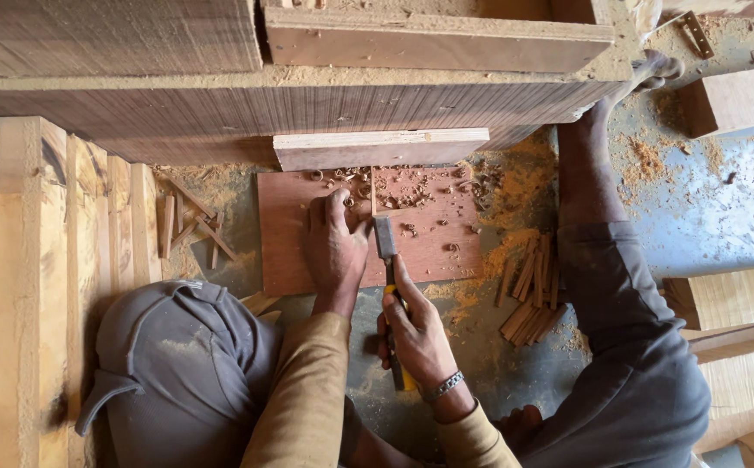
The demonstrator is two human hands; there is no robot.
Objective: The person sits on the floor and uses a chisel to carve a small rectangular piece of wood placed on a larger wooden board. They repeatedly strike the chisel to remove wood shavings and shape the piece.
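I sit on the floor with a reddish-brown wooden board (446,260) in front of me. My left hand (333,247) presses down on the board and steadies a thin wooden strip (372,192) standing on it. My right hand (416,334) grips a chisel (386,243) with a yellow and black handle, its flat steel blade resting on the board right beside my left thumb. Curled wood shavings (411,186) lie scattered over the board's far half.
A pale plank (381,147) lies across the board's far edge against large plywood panels (307,108). Small cut sticks sit in a pile (533,295) at right and another (190,225) at left. My outstretched leg (602,260) runs along the right; stacked planks (48,260) stand left.
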